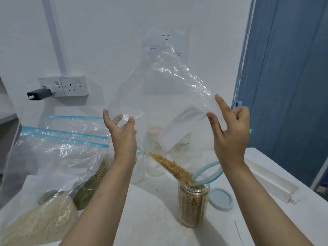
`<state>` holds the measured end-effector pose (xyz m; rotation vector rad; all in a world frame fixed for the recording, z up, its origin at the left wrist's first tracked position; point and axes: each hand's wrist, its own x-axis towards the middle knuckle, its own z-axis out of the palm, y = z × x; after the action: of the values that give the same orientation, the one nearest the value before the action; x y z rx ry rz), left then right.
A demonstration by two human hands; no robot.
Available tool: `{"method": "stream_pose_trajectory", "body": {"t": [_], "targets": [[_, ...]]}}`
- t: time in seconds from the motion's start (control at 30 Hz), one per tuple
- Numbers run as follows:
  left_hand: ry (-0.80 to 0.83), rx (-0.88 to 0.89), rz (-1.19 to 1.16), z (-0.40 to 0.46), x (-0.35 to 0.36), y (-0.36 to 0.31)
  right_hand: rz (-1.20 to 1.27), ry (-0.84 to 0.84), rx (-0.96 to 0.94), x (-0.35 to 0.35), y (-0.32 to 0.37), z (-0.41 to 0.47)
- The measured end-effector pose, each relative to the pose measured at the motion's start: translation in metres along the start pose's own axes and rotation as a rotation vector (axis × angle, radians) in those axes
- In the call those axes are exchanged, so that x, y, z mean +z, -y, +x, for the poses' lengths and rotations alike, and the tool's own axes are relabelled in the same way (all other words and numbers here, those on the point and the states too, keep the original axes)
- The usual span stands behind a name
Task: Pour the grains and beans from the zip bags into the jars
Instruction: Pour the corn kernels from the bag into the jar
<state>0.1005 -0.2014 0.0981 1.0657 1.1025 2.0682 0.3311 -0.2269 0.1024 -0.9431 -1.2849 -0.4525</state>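
Both hands hold one clear zip bag (165, 89) upturned above the worktop (152, 219): the left hand (122, 134) pinches a bottom corner of the film between thumb and fingers, and the right hand (229, 132) grips the opposite corner with thumb and curled fingers, its forefinger pointing up. The bag's blue zip mouth (207, 174) dips into the neck of an open jar (193, 205) standing near the middle of the worktop, and a tapering stream of golden kernels (172, 167) slides down the film into it. The jar looks nearly full, so the likeliest trouble is overflow: kernels that mound at the neck could roll off across the worktop. The floppy zip mouth only rests at the rim, and a tug on either corner could pull it clear and scatter the rest. The jar is tall, narrow, clear plastic and light-looking, so the bag dragging sideways might tip it. The film is thin, glossy and creased; the kernels are small, hard and rounded, and run freely. A round pale-blue lid (221, 198) lies flat just beside the jar, towards the right edge. Along the left edge slump more zip bags, the nearest (46, 215) heavy with pale, fine grain.
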Motion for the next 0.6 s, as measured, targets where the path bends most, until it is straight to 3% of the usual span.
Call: {"method": "stream_pose_trajectory", "body": {"t": [0.6], "targets": [[-0.016,0.053,0.020,-0.0015,0.0025,-0.0009,0.011,0.004,-0.003,-0.0003,-0.0007,0.0026]]}}
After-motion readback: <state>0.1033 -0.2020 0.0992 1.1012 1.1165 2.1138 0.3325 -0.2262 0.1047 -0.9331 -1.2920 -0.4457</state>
